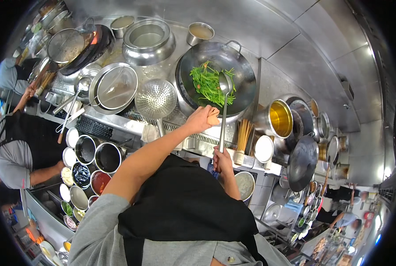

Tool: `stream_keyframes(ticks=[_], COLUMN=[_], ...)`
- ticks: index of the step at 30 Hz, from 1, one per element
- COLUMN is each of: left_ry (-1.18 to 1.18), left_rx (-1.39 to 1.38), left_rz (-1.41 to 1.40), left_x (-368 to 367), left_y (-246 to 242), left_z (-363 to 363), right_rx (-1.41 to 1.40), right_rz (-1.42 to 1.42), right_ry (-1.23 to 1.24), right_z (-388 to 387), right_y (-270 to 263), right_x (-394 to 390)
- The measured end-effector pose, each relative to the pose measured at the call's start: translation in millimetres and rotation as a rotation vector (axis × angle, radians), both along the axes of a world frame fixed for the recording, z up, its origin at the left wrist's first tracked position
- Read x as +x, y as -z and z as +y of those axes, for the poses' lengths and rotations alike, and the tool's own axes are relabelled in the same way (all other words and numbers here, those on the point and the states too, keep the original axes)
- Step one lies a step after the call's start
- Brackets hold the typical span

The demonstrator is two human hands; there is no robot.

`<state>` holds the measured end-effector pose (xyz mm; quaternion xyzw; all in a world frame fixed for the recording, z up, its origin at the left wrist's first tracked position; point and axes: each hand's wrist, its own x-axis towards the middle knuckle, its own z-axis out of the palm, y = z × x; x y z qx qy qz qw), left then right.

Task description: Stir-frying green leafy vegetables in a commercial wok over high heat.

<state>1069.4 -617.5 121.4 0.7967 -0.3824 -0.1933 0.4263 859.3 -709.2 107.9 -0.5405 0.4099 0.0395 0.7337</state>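
Observation:
My left hand [199, 120] grips a folded tan cloth [213, 117] at the near rim of a dark steel wok [243, 79]. The wok's near handle, if there, is hidden by that hand. In my right hand [223, 161] is the long handle of a metal ladle [226, 86]. Its bowl rests among green cut vegetable stems [206, 84] with a few orange pieces, inside the wok. The wok sits on a round stove ring [181, 96]. A perforated skimmer [155, 98] lies just left of the wok.
An oil-filled metal pot [281, 119] and a bamboo brush [244, 136] stand to the right. Left are a mesh strainer [117, 87] over a bowl and several sauce containers [107, 158]. A co-worker [28, 149] stands at far left, near a burner showing flame [94, 38].

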Motion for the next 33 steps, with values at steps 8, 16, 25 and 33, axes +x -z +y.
stream_keyframes(ticks=[8,16,25,33], left_ry=[0.051,0.062,-0.026,-0.086], left_rx=[-0.038,0.023,0.009,-0.002], left_rz=[-0.022,-0.005,-0.038,-0.059], left_x=[19.8,12.8,2.7,-6.1], left_y=[14.1,8.9,-1.2,14.4], left_z=[0.6,4.8,0.7,1.6], right_rx=[-0.363,-0.575,-0.185,0.173], right_rz=[0.0,0.056,-0.171,-0.158], right_ry=[-0.12,-0.409,0.125,0.06], right_z=[-25.8,-104.4,-53.8,-54.6], right_y=[-49.3,-26.4,-30.6,-27.8], right_x=[16.5,41.6,57.2,28.3])
